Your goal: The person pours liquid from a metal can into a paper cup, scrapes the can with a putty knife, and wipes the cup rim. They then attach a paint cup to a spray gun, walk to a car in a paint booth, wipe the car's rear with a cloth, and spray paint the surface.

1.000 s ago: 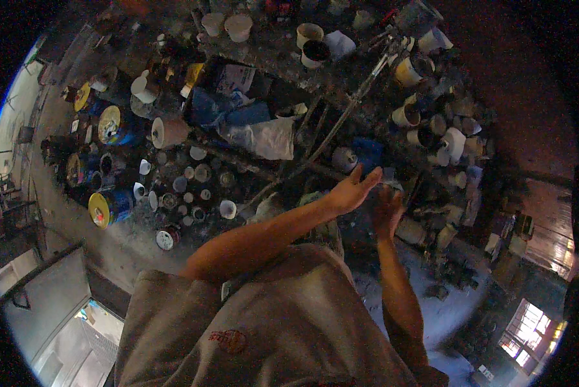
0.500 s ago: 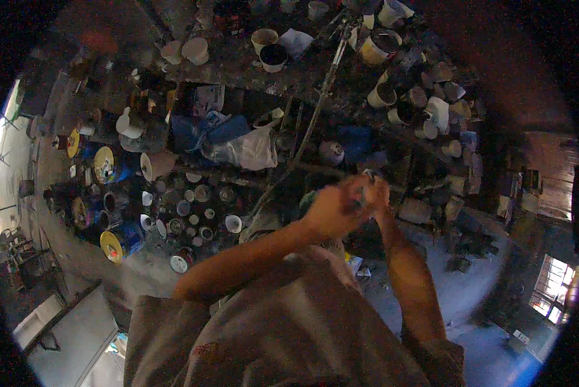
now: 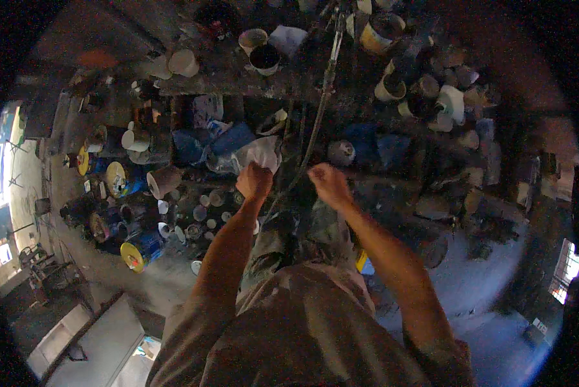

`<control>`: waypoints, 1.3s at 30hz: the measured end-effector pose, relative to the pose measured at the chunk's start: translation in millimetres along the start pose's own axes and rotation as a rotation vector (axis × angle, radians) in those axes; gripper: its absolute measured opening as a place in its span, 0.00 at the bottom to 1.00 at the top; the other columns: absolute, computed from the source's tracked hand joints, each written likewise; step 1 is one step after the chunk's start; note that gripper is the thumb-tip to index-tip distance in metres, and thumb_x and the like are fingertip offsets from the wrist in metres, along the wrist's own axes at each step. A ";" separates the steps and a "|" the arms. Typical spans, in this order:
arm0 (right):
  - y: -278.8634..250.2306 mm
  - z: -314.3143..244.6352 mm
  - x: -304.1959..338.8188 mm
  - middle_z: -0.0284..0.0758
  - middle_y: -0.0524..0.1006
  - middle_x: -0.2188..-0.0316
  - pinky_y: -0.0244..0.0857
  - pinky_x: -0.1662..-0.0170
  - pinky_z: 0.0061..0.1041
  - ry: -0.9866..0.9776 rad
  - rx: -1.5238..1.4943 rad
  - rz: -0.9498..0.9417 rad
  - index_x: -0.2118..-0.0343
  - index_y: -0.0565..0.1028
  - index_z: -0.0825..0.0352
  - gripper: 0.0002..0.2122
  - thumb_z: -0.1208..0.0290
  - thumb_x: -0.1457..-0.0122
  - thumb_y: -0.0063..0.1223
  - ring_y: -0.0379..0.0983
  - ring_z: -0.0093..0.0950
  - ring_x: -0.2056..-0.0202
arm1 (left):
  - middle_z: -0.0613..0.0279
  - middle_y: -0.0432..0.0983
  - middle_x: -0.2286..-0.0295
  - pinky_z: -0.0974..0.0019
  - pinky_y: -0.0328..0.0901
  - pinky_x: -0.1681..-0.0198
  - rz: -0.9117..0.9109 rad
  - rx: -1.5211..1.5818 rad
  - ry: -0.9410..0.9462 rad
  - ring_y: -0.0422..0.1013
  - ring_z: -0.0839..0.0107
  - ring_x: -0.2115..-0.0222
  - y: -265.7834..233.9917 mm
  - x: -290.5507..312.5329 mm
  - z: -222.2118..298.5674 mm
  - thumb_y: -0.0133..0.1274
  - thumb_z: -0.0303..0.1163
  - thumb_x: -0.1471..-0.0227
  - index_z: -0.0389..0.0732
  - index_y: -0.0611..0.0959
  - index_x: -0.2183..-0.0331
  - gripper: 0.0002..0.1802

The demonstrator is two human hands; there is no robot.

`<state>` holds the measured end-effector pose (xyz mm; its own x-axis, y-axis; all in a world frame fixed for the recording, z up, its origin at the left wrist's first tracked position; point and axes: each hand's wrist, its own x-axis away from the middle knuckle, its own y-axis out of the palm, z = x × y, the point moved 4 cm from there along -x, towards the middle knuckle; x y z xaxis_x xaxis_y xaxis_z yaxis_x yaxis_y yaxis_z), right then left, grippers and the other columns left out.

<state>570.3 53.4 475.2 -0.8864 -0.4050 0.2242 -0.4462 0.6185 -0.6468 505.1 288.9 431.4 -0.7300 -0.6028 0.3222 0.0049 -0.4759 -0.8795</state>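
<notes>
My left hand is a closed fist in front of a clear plastic bag on the shelf. Whether the fist touches the bag or is only in line with it, I cannot tell. My right hand is also closed, a little way to the right, with its fingers curled inward. What either hand holds, if anything, is hidden in the dim light. Between them a long thin hose hangs down from the top of the bench. Blue bags lie behind the left hand.
Pots and buckets crowd the bench, among them a dark-filled tub and a yellow-stained bucket. On the floor at left stand several cans and blue drums with yellow lids. A grey cabinet is at lower left.
My hands were together on the right, around something small and unclear; now they are apart. The left has moved left, the right slightly left. The view has shifted a little.
</notes>
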 end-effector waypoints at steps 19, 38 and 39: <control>233.0 -61.8 -97.6 0.48 0.76 0.53 0.67 0.50 0.46 -0.118 0.542 -0.560 0.51 0.74 0.67 0.17 0.60 0.37 0.53 0.73 0.48 0.52 | 0.53 0.82 0.70 0.49 0.71 0.68 -0.029 0.271 -0.161 0.78 0.51 0.70 -27.5 45.6 -68.0 0.59 0.40 0.45 0.41 0.85 0.70 0.12; -23.4 -161.7 -9.2 0.35 0.76 0.81 0.63 0.73 0.28 -0.076 -0.218 -0.104 0.70 0.80 0.71 0.14 0.62 0.43 0.66 0.67 0.20 0.78 | 0.60 0.82 0.64 0.64 0.71 0.61 0.054 1.059 -0.184 0.78 0.68 0.65 -77.7 48.4 -22.7 0.58 0.44 0.40 0.37 0.81 0.54 0.21; -30.9 -169.2 -5.2 0.34 0.78 0.80 0.63 0.72 0.27 -0.032 -0.247 -0.117 0.69 0.81 0.71 0.14 0.62 0.42 0.66 0.68 0.19 0.77 | 0.62 0.82 0.63 0.65 0.70 0.61 0.032 1.207 -0.121 0.77 0.71 0.64 -92.9 53.8 -10.9 0.56 0.43 0.37 0.38 0.80 0.53 0.19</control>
<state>567.9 150.3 617.3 -0.8245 -0.5018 0.2615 -0.5653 0.7100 -0.4199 458.0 307.7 526.7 -0.6494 -0.6508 0.3934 0.7028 -0.7112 -0.0162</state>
